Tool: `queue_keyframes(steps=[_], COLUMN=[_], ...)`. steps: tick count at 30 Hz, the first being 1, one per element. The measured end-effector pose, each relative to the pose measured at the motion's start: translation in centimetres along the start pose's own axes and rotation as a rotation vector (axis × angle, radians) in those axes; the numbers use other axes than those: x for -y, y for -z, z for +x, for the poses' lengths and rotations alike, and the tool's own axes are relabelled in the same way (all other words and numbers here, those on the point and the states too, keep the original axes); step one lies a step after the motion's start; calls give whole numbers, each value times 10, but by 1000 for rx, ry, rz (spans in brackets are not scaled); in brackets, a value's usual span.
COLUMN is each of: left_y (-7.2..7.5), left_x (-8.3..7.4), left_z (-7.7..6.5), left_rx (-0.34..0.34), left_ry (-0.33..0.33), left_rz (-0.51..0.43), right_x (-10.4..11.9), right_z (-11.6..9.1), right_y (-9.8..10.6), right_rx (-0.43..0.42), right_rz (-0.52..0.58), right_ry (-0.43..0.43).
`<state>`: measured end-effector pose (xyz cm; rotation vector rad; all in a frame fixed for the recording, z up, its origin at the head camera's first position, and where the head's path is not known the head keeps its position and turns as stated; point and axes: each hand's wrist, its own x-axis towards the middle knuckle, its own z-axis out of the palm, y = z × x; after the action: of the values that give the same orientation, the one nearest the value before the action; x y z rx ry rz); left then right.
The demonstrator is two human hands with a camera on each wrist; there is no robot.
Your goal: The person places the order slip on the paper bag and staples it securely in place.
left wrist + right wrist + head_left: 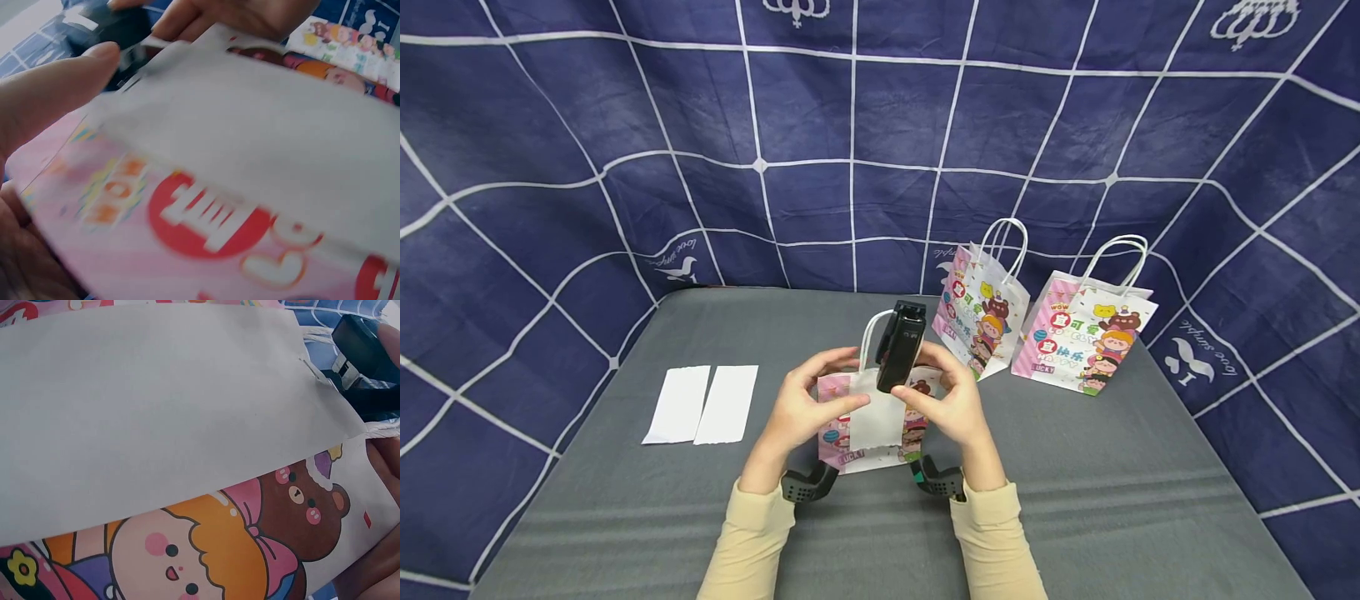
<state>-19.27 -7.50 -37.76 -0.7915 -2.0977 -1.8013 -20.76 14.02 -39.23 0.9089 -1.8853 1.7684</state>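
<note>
A small cartoon-printed paper gift bag [835, 446] with white cord handles stands between both hands. Against its front lies a white paper slip [877, 421], reaching up to the bag's top edge. A black stapler [901, 346] points down over that edge; in the right wrist view the stapler [365, 356] has its jaws at the slip's end. My right hand [951, 400] pinches the stapler's lower end with the thumb, its fingers behind the bag. My left hand [808, 404] grips the bag's upper left side, thumb in front near the stapler. Its fingers are partly hidden behind the bag.
Two similar gift bags, one nearer [981, 312] and one farther right [1086, 333], stand at the back right of the grey table [1112, 500]. Two white paper slips, a left one [677, 406] and a right one [727, 404], lie at left. A blue checked curtain [805, 108] surrounds the table.
</note>
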Motion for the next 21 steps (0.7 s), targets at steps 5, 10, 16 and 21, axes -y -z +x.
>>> queue_keyframes(steps=[5,10,16,21], left_y=[10,18,25,29], left_x=[-1,2,9,8], left_z=[-1,-2,-3,-3], left_rx=[-12,-26,-28,-66], left_ry=[-6,-12,-18,80], left_rz=[53,62,49,70], right_x=[-3,-5,-6,-5], right_z=[0,2,3,4], right_y=[1,0,-1,0], right_rx=[-12,-22,-24,-19], right_rz=[23,79,92,70], right_ry=[27,92,169,198])
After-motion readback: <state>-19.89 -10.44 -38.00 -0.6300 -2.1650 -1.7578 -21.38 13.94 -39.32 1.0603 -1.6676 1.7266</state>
